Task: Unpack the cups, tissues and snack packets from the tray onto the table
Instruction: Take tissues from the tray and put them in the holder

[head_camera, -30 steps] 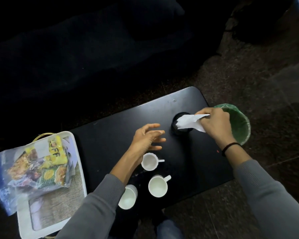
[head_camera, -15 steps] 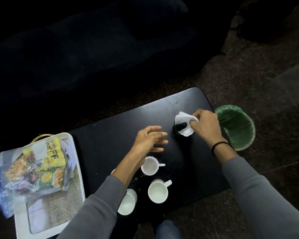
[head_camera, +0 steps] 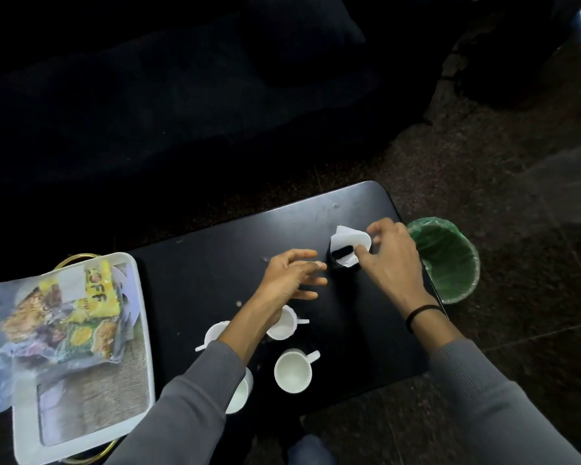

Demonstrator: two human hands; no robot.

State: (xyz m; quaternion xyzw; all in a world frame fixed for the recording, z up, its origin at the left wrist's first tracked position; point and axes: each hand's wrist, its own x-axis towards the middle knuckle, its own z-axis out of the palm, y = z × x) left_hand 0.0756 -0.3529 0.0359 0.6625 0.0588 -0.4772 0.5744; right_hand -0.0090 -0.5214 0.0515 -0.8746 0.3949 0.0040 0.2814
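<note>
A white tissue [head_camera: 349,237] sits tucked into a small black holder [head_camera: 340,260] at the far right of the black table [head_camera: 198,273]. My right hand [head_camera: 391,263] is at the tissue, thumb and forefinger pinching its right edge. My left hand [head_camera: 291,278] hovers just left of the holder, fingers spread, holding nothing. Several white cups stand near the table's front edge: one [head_camera: 293,371] in full view, one [head_camera: 284,327] and one [head_camera: 215,332] partly under my left forearm, another [head_camera: 240,396] under my sleeve. Snack packets [head_camera: 64,317] lie on the white tray [head_camera: 141,317] at the left.
A bin with a green liner [head_camera: 450,263] stands on the floor right against the table's right end. A dark sofa fills the space beyond the table. The tray rests on a gold-rimmed stand [head_camera: 74,258] left of the table.
My right hand carried the tissue down from above the bin side and pushed it into the black holder. My left hand stayed hovering beside it.
</note>
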